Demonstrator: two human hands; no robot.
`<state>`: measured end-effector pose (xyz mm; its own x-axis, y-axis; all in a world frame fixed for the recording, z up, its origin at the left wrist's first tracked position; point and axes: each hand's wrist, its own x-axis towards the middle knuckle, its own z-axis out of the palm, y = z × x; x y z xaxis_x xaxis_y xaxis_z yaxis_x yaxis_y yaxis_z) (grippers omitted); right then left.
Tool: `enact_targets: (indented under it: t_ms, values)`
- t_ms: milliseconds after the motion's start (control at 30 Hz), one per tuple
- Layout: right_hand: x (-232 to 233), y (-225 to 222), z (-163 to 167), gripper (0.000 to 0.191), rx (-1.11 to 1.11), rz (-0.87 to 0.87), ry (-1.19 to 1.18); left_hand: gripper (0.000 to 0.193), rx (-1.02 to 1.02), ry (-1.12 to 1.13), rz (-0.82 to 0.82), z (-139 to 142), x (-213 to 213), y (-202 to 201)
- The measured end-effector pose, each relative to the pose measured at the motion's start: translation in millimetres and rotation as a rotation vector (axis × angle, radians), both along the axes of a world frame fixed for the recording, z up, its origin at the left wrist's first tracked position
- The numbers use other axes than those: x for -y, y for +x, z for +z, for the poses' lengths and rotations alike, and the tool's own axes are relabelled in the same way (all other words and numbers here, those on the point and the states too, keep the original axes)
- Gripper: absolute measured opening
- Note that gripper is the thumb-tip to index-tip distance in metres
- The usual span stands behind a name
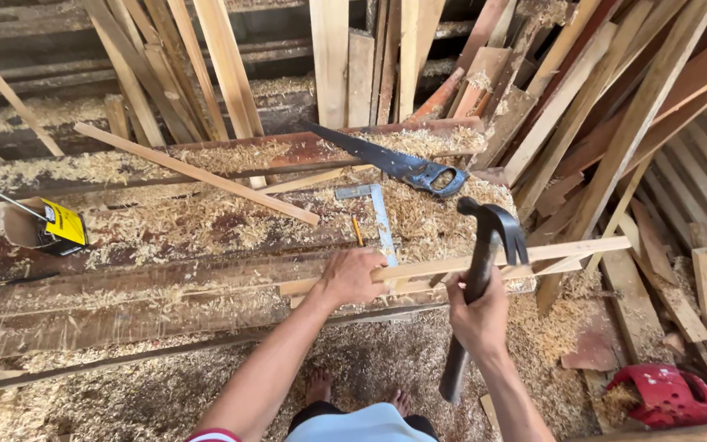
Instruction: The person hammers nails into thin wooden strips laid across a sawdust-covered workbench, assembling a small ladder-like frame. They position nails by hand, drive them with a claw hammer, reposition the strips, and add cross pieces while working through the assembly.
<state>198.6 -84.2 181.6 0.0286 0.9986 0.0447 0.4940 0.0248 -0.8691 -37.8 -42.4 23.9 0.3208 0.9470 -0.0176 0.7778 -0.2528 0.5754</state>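
Note:
My left hand (352,276) presses down on thin wooden strips (484,262) that lie across the front of a sawdust-covered workbench (165,270). My right hand (478,315) grips the handle of a black claw hammer (484,254), its head raised just above the strips. A metal try square (380,217) and a pencil (358,231) lie on the bench right behind my left hand. A handsaw with a blue-black handle (403,164) rests further back.
A long loose batten (198,173) lies diagonally on the bench. A yellow and cardboard box (47,225) sits at the left. Many planks lean against the back and right walls. A red plastic container (664,394) lies on the shavings-covered floor at the right.

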Motion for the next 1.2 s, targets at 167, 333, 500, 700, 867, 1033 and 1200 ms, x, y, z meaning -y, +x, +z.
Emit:
enact_targets:
  t_ms: [167,333,500,700,867,1033,1200]
  values:
    - [-7.9,-13.9,-0.5,0.015,0.035,0.019,-0.176,0.02,-0.014,0.104,0.026,-0.9,-1.0,7.2]
    - [-21.3,-31.1,-10.8,0.017,0.172,0.059,-0.263,0.037,0.199,0.247,0.076,12.8,10.1,11.8]
    - [-30.0,-45.0,-28.2,0.017,0.164,0.121,-0.321,0.024,0.297,0.174,0.125,25.2,18.6,22.1]
    - [-35.3,-53.2,-43.4,0.021,0.161,0.171,-0.203,0.01,0.377,0.197,0.134,12.1,19.9,32.9]
    - [-32.5,-42.2,-39.3,0.02,0.207,0.138,-0.269,0.007,0.516,0.094,0.273,-2.2,14.9,38.7]
    - [-15.1,-12.3,-24.8,0.015,0.169,0.132,-0.292,0.012,0.413,0.145,0.253,-13.0,13.5,41.4]
    - [7.7,7.1,-10.8,0.015,-0.044,0.177,-0.289,0.013,0.351,0.054,0.292,-13.4,15.1,46.0]
